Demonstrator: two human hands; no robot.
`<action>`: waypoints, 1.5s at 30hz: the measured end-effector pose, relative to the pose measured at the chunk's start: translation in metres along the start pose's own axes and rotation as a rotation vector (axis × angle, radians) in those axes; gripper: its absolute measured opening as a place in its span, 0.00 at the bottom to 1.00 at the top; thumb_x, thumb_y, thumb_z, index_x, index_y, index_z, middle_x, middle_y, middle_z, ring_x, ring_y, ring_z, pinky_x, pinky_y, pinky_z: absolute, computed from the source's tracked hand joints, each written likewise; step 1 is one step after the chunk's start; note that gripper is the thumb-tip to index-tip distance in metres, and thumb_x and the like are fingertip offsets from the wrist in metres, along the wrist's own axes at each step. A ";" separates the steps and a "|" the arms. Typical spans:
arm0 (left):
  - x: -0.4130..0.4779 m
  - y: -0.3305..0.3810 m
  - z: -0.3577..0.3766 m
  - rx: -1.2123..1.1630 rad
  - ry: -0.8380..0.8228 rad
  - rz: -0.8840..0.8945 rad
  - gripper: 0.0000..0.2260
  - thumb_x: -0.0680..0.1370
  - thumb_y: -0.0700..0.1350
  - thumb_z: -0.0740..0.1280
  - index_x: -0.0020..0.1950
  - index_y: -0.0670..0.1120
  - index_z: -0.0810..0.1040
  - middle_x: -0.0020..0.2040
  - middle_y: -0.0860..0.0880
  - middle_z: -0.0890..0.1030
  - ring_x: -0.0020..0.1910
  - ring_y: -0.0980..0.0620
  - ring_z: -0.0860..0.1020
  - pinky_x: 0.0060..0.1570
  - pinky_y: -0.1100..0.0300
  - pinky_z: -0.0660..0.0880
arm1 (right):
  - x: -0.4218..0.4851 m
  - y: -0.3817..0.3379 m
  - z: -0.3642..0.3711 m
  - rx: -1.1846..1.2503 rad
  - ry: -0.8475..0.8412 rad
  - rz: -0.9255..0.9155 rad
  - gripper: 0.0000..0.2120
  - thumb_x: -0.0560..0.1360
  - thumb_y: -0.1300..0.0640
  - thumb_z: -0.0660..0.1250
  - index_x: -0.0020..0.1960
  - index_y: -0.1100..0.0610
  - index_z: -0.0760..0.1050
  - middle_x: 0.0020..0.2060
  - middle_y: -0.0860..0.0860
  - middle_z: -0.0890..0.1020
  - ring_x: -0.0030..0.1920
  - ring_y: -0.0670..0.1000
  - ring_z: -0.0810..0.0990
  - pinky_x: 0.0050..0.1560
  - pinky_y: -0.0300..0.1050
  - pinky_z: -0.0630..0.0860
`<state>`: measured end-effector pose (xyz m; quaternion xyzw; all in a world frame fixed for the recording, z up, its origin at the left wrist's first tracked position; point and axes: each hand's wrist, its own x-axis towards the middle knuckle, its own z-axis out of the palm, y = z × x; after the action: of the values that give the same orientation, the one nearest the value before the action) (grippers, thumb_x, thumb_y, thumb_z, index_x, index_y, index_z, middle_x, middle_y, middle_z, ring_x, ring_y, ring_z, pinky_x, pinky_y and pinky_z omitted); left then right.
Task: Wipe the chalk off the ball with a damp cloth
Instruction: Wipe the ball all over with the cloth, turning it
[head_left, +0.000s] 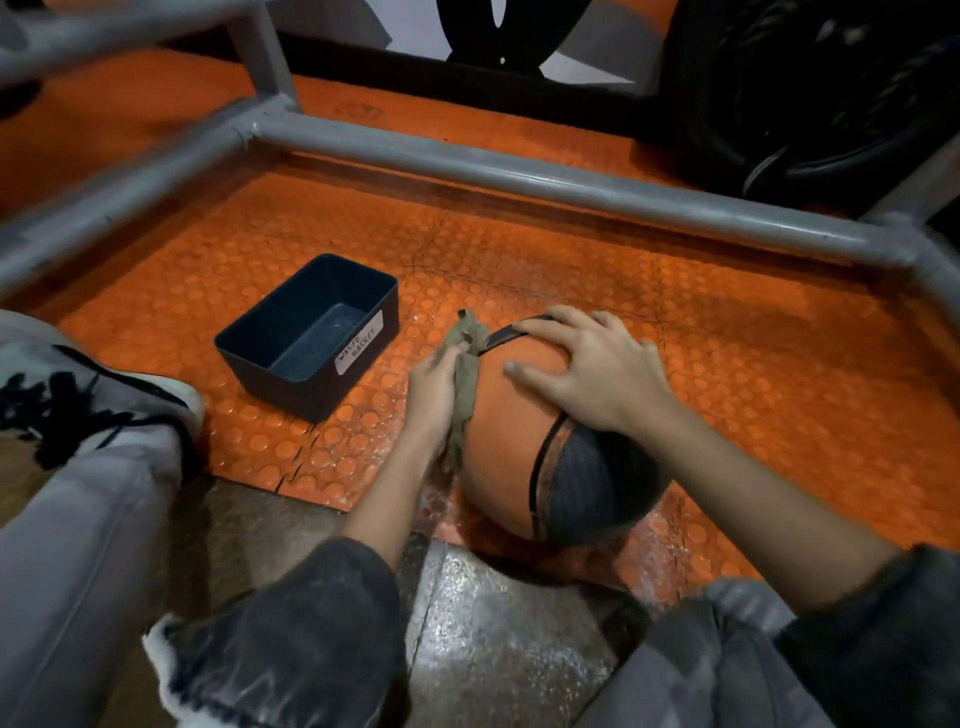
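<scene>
You are in the middle of the wiping step. The ball (511, 441) sits on the orange studded floor mat (727, 338), right in front of your knees and just right of the black waste bin (283, 382).

Your right hand (587, 374) lies wide and flat over the top of the ball, fingers spread, steadying it and gripping nothing. Your left hand (434, 395) is against the ball's left flank with the cloth (467, 376) trapped between palm and ball. One tuft of cloth pokes up past your fingertips and a tail hangs down below your wrist. I cannot tell whether your fingers curl round the cloth or only press it flat, because the back of the hand hides them.

No chalk shows plainly on the faces turned toward you, but the far side and the underside are out of sight, so the job is probably not finished. The next move likely calls for a firm stroke across the panel. Then roll the ball under your right hand to bring an unwiped face round. Keep that top hand bearing down, or the ball may skid on the mat, which looks wet beside it.
</scene>
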<state>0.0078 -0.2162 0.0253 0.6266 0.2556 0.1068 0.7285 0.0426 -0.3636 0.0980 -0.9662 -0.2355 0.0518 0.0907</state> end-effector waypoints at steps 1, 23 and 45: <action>-0.011 -0.004 0.000 -0.065 0.060 0.033 0.10 0.81 0.44 0.60 0.44 0.48 0.79 0.35 0.51 0.80 0.33 0.54 0.78 0.31 0.67 0.72 | 0.002 -0.002 0.001 0.015 0.003 0.030 0.27 0.71 0.28 0.55 0.68 0.32 0.63 0.73 0.40 0.62 0.73 0.56 0.57 0.66 0.67 0.59; 0.019 0.015 0.004 0.079 0.005 -0.153 0.04 0.80 0.42 0.61 0.47 0.46 0.76 0.39 0.48 0.76 0.37 0.52 0.74 0.25 0.70 0.67 | -0.017 -0.009 0.009 0.071 0.132 0.094 0.26 0.71 0.30 0.57 0.67 0.34 0.66 0.72 0.39 0.63 0.72 0.54 0.58 0.66 0.66 0.57; -0.026 0.000 0.019 -0.177 0.289 0.028 0.06 0.78 0.41 0.65 0.42 0.49 0.76 0.41 0.48 0.80 0.42 0.50 0.79 0.37 0.66 0.74 | 0.006 -0.003 -0.001 0.164 0.133 0.198 0.26 0.71 0.31 0.59 0.67 0.36 0.68 0.70 0.43 0.67 0.69 0.58 0.62 0.66 0.64 0.60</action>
<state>-0.0046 -0.2448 0.0333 0.5414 0.3387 0.2281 0.7350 0.0468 -0.3579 0.0989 -0.9754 -0.1273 0.0155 0.1794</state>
